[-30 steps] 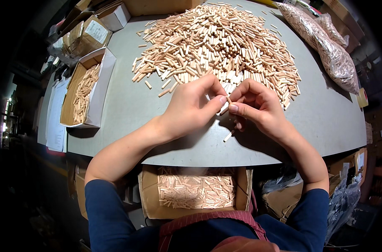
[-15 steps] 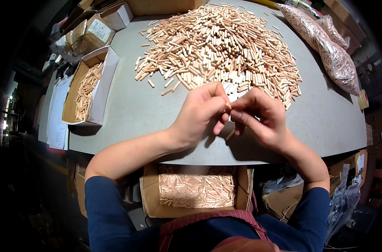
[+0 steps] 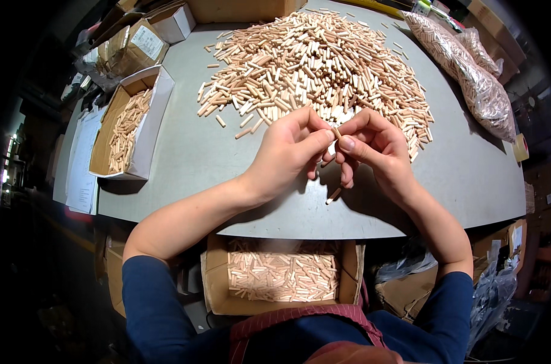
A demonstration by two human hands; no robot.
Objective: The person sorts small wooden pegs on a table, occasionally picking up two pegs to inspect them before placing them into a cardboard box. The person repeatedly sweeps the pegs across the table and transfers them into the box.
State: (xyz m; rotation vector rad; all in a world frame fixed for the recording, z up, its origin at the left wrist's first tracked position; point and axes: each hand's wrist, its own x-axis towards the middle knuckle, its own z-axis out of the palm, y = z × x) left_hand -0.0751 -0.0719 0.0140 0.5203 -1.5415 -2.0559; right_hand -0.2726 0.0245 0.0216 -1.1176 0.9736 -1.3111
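Between the fingertips of both hands is a small wooden dowel. My left hand pinches one end with thumb and forefinger, and my right hand grips the other end the same way. The lower fingers of both hands curl beneath, and another dowel partly shows there. One loose dowel lies on the grey table below my hands. Just beyond my fingers spreads a large heap of wooden dowels.
At left stands a white carton with dowels inside, beside paper sheets. A cardboard box of dowels sits below the table's front edge. Clear bags of dowels lie at the right. More boxes stand at the back left.
Both hands have shifted slightly away from me, toward the heap. The held dowel now shows more plainly between the fingertips, and the loose dowel on the table is more exposed.
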